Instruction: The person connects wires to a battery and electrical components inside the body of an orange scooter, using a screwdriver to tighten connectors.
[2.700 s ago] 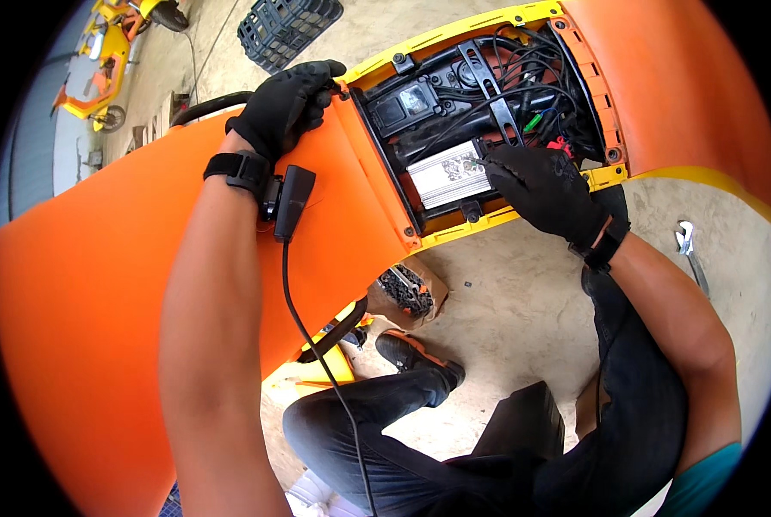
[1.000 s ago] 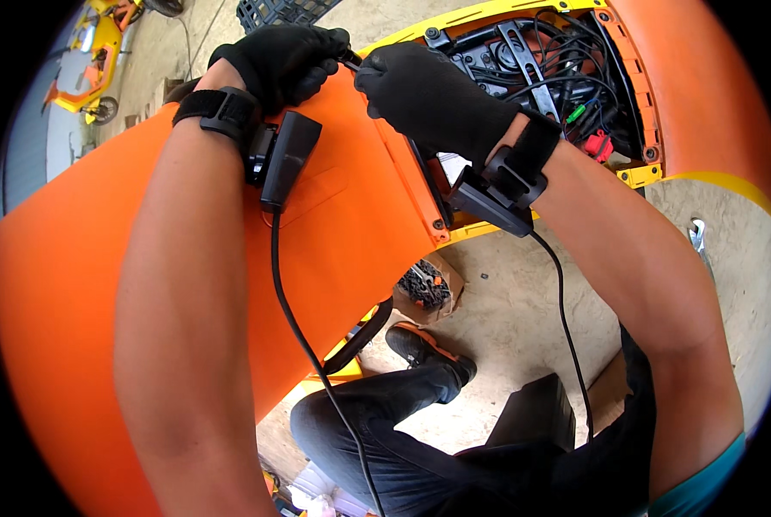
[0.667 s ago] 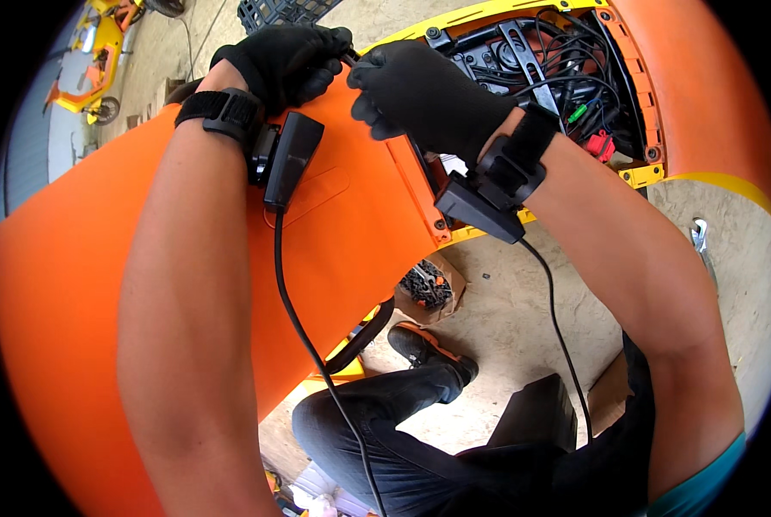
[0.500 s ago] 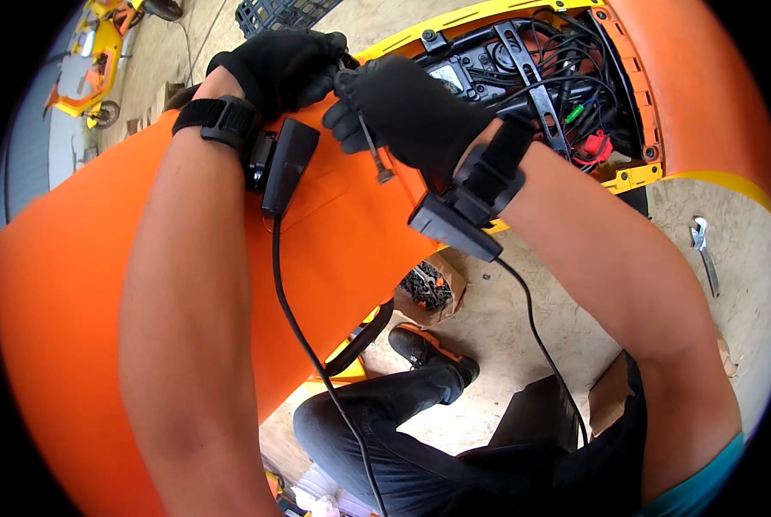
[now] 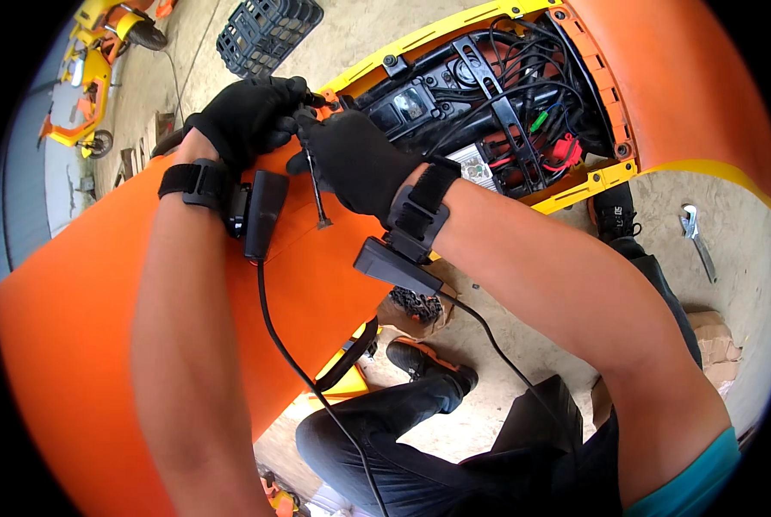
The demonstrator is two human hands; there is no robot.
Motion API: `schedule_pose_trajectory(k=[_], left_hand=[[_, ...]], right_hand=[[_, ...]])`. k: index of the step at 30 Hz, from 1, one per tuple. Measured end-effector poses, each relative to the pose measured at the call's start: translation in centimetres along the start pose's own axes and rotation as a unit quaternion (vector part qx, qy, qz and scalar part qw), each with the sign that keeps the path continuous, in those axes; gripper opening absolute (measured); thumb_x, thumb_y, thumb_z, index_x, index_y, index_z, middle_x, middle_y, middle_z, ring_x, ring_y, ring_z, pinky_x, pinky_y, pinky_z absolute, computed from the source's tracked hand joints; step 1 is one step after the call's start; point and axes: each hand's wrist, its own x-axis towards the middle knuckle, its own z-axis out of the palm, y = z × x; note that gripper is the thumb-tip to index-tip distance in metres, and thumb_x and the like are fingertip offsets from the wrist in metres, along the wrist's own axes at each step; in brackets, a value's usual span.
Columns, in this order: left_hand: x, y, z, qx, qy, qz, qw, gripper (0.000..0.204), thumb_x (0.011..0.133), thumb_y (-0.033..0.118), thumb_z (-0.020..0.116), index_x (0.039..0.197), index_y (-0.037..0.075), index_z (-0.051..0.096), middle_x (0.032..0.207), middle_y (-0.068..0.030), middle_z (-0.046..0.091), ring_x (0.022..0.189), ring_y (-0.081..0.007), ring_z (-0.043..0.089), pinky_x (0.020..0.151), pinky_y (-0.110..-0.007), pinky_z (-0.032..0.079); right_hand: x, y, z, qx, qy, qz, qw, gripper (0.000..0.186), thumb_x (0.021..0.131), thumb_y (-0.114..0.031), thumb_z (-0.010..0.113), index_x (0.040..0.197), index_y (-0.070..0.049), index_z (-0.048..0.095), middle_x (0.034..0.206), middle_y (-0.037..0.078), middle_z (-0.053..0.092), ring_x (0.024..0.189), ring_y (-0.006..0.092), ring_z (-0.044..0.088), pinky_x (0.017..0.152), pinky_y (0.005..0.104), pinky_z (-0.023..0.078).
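Note:
Both my hands wear black gloves and meet above the orange body panel (image 5: pixel 317 276), at the near left end of the open compartment. My right hand (image 5: pixel 364 164) is closed around a thin metal rod tool (image 5: pixel 318 194), whose wider, brownish end hangs down over the panel. My left hand (image 5: pixel 252 121) has its fingers drawn together against the right fingertips, beside an orange bracket (image 5: pixel 327 105). A small dark piece shows at the left fingertips; what it is I cannot make out. Black straps with box-shaped devices sit on both wrists.
The yellow-edged compartment (image 5: pixel 480 103) holds black cables, a metal crossbar and a red connector (image 5: pixel 566 152). An adjustable wrench (image 5: pixel 700 243) lies on the floor at right. A black crate (image 5: pixel 267 36) stands beyond; a box of small dark parts (image 5: pixel 416 303) sits below the panel.
The view has shifted, showing more of the compartment and crate. Both hands appear lower and further left, still together. The rod tool stays in my right hand and hangs more upright.

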Motion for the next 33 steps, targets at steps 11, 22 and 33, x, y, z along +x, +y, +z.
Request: schedule_pose_trajectory(k=[11,22,33], left_hand=[[2.1,-1.9,-1.8,0.374,-0.053,0.309,0.873,0.023,0.095,0.012,0.062,0.115,0.001,0.063,0.098,-0.0120,0.070,0.088,-0.0210,0.069,0.078,-0.030,0.057],[-0.4,0.1,-1.3,0.083,-0.010,0.016,0.996,0.032,0.101,0.025,0.056,0.115,-0.003,0.064,0.088,-0.0052,0.068,0.067,-0.0069,0.060,0.057,-0.019,0.051],[0.8,2.2,2.9,0.182,0.112,-0.013,0.977,0.031,0.101,0.024,0.052,0.099,-0.006,0.062,0.076,-0.0103,0.067,0.053,-0.0134,0.059,0.045,-0.027,0.049]], right_hand=[[-2.1,1.4,-0.8,0.621,-0.079,0.189,0.756,0.022,0.100,-0.015,0.055,0.115,0.001,0.059,0.085,0.007,0.065,0.074,0.0146,0.067,0.070,0.0284,0.058],[-0.2,-4.2,-0.6,0.690,-0.093,0.336,0.635,0.036,0.104,-0.033,0.047,0.100,0.001,0.060,0.084,0.011,0.067,0.070,0.0184,0.067,0.063,0.0317,0.058],[0.1,-4.8,0.4,0.741,0.013,0.366,0.563,0.033,0.105,-0.029,0.044,0.100,-0.002,0.061,0.088,0.010,0.067,0.075,0.0193,0.069,0.065,0.0318,0.059]])
